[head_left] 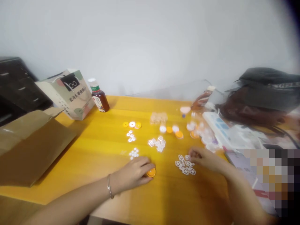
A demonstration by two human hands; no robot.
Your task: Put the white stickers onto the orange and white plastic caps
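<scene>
Here's the left grip [132,175], curled around an orange disc [152,172] low over the middle of the surface [168,197], thumb on the near side, fingers over the far. Across to the right grip [206,158]: fingertips right at the upper edge of the white openwork pieces [185,164], and whether they pinch one, I cannot tell. Careful handling here, I'd say: take a single piece by its rim, lift it straight up so the overlapping neighbours don't drag along, and hold the disc lightly and level at its edge. And what a look to that disc! Bright orange, round, partly hidden by the fingers. The white pieces look thin and flat, rounded in outline, pierced with cut-outs, bunched in a loose cluster to the disc's right.
</scene>
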